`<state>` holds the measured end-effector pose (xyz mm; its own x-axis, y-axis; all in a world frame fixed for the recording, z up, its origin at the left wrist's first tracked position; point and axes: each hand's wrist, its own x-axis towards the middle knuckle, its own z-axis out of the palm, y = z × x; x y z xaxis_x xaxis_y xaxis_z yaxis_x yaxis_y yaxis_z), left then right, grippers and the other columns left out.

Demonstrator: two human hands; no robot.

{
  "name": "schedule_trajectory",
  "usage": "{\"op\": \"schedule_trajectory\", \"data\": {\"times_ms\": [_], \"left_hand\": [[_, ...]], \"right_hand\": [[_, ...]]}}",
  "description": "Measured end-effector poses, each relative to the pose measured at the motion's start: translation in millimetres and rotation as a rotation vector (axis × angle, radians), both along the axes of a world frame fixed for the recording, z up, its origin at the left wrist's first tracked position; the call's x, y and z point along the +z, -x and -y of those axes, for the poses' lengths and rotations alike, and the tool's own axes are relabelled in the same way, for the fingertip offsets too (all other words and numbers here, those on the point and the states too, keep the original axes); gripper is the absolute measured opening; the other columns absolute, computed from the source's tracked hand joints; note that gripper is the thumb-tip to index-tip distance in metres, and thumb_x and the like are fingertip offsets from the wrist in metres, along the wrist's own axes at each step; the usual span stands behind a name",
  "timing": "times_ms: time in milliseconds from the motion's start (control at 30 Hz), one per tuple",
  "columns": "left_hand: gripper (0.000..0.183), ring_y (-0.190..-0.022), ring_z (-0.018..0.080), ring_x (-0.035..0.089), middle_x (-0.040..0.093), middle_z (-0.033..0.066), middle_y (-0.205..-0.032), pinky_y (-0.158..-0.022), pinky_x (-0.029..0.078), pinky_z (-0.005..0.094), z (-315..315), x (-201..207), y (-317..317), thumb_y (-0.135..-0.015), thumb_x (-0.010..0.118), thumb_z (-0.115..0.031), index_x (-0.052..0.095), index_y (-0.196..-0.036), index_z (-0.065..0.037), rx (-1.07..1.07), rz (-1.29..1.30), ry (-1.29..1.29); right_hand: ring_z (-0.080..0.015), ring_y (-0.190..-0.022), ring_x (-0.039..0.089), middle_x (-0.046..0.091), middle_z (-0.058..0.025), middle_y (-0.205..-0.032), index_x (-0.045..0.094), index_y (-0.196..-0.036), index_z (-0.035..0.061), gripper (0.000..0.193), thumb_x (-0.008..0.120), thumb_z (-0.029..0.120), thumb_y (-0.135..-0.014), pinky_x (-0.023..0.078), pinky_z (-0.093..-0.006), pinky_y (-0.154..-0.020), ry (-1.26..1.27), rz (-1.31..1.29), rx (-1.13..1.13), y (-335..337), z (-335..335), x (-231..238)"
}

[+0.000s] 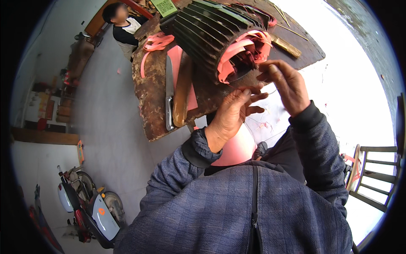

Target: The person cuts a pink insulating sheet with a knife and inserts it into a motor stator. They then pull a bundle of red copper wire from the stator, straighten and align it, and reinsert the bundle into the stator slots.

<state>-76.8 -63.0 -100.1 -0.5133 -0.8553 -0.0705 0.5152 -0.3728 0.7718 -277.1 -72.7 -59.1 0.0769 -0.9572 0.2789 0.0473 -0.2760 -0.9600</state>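
Observation:
A motor housing [203, 34] with dark green fins lies on its side on the worn wooden table. Pink insulating paper [237, 51] lines its open end, and dark red copper windings [250, 57] show inside. Just in front of that opening is my left hand [230, 112], thumb and forefinger pinched, the other fingers loosely apart. A thin wire-like line [272, 92] shows by its fingertips. My right hand [287, 80] is at the right of the opening, close to the windings, its thumb and fingers drawn together. What either pinch holds is too small to make out.
On the table [148, 114] lie a knife [169, 89], a wooden bar [183, 89], pink strips [158, 41] and a wooden block [287, 45]. A child [124, 31] stands at the far left edge. A scooter [91, 207] and a chair [376, 173] stand on either side.

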Motion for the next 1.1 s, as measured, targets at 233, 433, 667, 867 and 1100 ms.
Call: {"op": "schedule_trajectory", "data": {"times_ms": [233, 433, 667, 867, 1100], "left_hand": [[0.043, -0.126, 0.0299, 0.066, 0.064, 0.0118, -0.139, -0.094, 0.060, 0.0427, -2, 7, 4, -0.110, 0.056, -0.029, 0.051, -0.149, -0.010, -0.103, 0.057, 0.074], [0.040, -0.099, 0.0229, 0.075, 0.069, 0.0113, -0.124, -0.071, 0.056, 0.0286, -10, 14, 4, -0.110, 0.058, -0.028, 0.053, -0.145, -0.009, -0.101, 0.112, 0.116], [0.026, -0.078, 0.0190, 0.073, 0.073, 0.0083, -0.101, -0.063, 0.054, 0.0266, -15, 6, -21, -0.103, 0.067, -0.012, 0.059, -0.127, -0.005, -0.032, 0.335, 0.027], [0.023, -0.076, 0.0162, 0.073, 0.072, 0.0085, -0.098, -0.059, 0.052, 0.0222, -44, 1, -69, -0.108, 0.059, -0.013, 0.059, -0.129, -0.003, 0.022, 0.493, -0.102], [0.020, -0.074, 0.0174, 0.074, 0.073, 0.0083, -0.088, -0.058, 0.054, 0.0242, -77, -13, -122, -0.106, 0.062, -0.013, 0.065, -0.122, -0.001, -0.034, 0.639, -0.120]], "right_hand": [[-0.0179, -0.089, 0.076, 0.076, -0.0130, -0.103, 0.063, -0.124, -0.0063, 0.040, 0.048, 0.029, -0.115, 0.063, -0.0301, -0.078, -0.209, -0.047, 0.124, 1, -11, 3], [-0.0102, -0.075, 0.070, 0.075, -0.0102, -0.104, 0.066, -0.125, -0.0031, 0.042, 0.048, 0.034, -0.115, 0.055, -0.0238, -0.061, -0.224, -0.151, 0.096, 3, -6, 6], [-0.0091, -0.068, 0.067, 0.073, -0.0069, -0.093, 0.069, -0.120, -0.0051, 0.044, 0.055, 0.036, -0.112, 0.053, -0.0244, -0.058, -0.306, -0.192, 0.123, 3, -17, -6], [-0.0108, -0.065, 0.064, 0.074, -0.0105, -0.090, 0.071, -0.119, -0.0051, 0.056, 0.068, 0.048, -0.103, 0.053, -0.0256, -0.059, -0.237, -0.273, 0.057, 14, -19, -7], [-0.0137, -0.068, 0.067, 0.076, -0.0131, -0.092, 0.071, -0.122, -0.0049, 0.040, 0.068, 0.032, -0.105, 0.056, -0.0278, -0.062, -0.167, -0.256, -0.002, 14, -15, -14]]}}
